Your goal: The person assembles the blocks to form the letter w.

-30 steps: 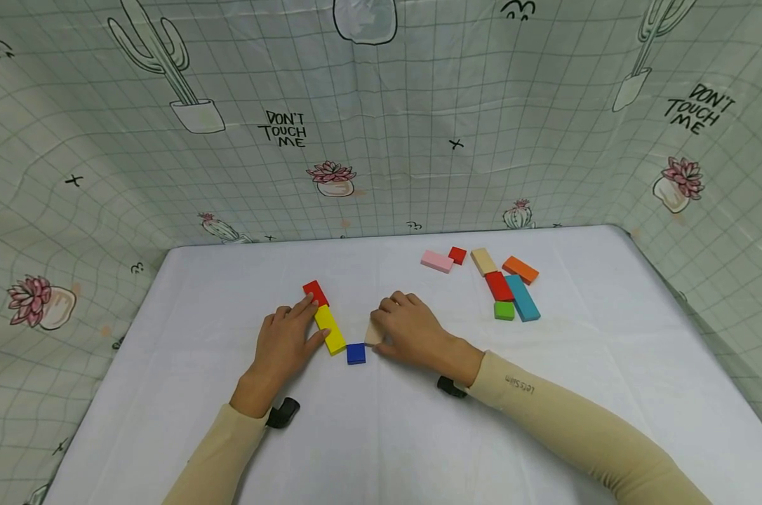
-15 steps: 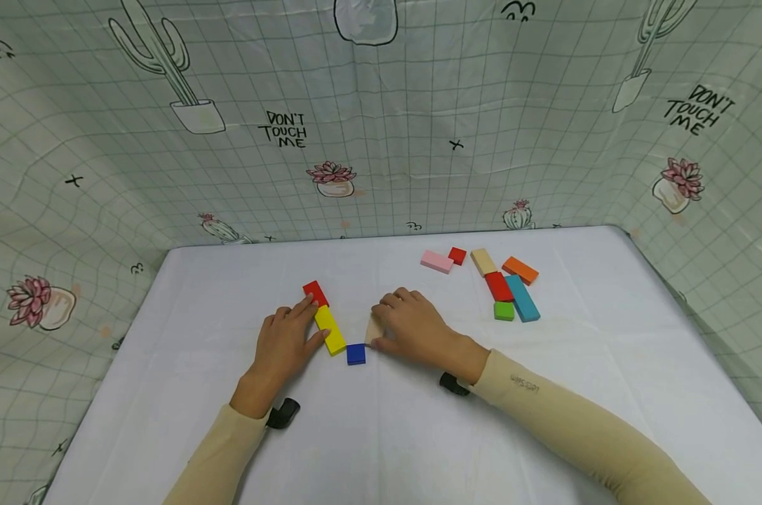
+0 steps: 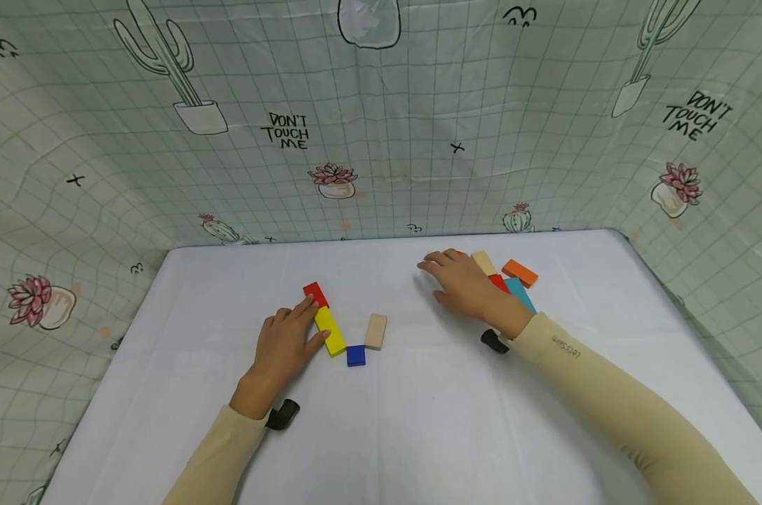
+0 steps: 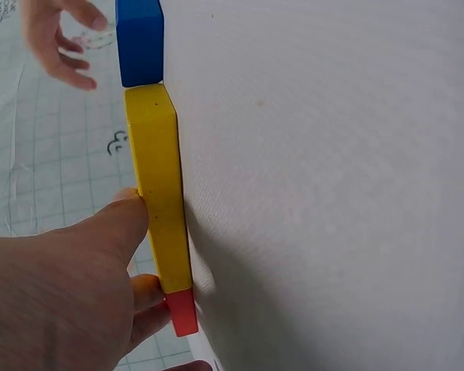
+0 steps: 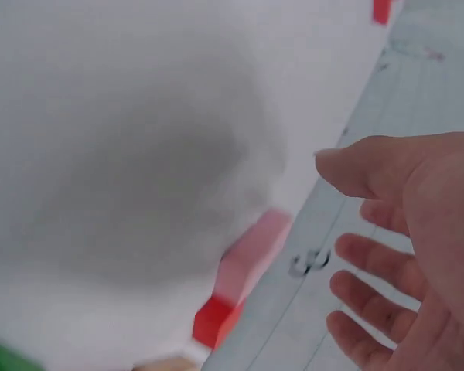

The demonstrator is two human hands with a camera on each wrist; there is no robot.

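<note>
The yellow block touches the left hand, well apart from the right hand (both relaxed).

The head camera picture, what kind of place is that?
Maybe a small indoor spot set up for block play or filming: there's a white table, colored blocks, and cactus-print cloth hanging behind.

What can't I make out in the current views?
Head: the pink block, at least mostly covered by the right hand.
Left wrist: the far end of the blue block, cut off by the top edge.
Right wrist: the green block, blurred and cut off at the lower-left corner.
</note>
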